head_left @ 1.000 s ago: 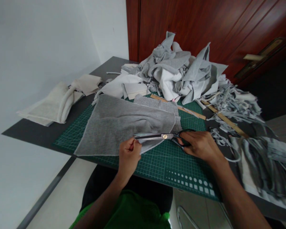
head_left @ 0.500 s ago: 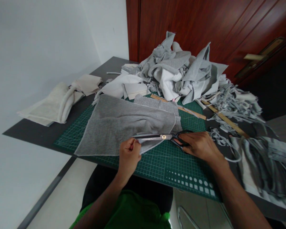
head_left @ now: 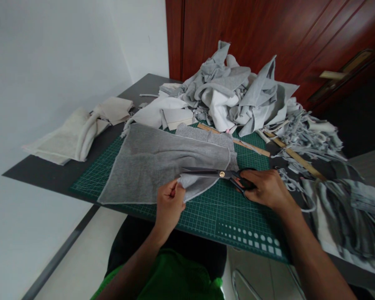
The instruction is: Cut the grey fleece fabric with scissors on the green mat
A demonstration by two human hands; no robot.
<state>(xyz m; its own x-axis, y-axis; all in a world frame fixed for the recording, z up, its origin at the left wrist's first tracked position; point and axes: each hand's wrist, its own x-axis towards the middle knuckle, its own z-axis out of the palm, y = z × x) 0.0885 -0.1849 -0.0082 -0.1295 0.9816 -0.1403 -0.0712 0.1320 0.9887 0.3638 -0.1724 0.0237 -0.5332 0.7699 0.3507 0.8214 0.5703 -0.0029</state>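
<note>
A grey piece of fabric lies spread over the green cutting mat, its near right part lifted and turned up. My left hand pinches that lifted edge close to the mat's front. In my right hand is a pair of black-handled scissors, fingers in the loops. The blades point left, lying over the fabric with their tips just above and right of my left hand. They look nearly closed. Another grey fabric piece shows from beneath the far edge.
Behind the mat a large heap of grey and white fabric rises against the brown door. Wooden rulers lie at its foot. Thin scraps and folded striped cloth sit on the right, cream fabric on the left.
The scissors have moved slightly right and away from me, and their tips are now clear of my left hand's fingers. My left hand has stayed in nearly the same place.
</note>
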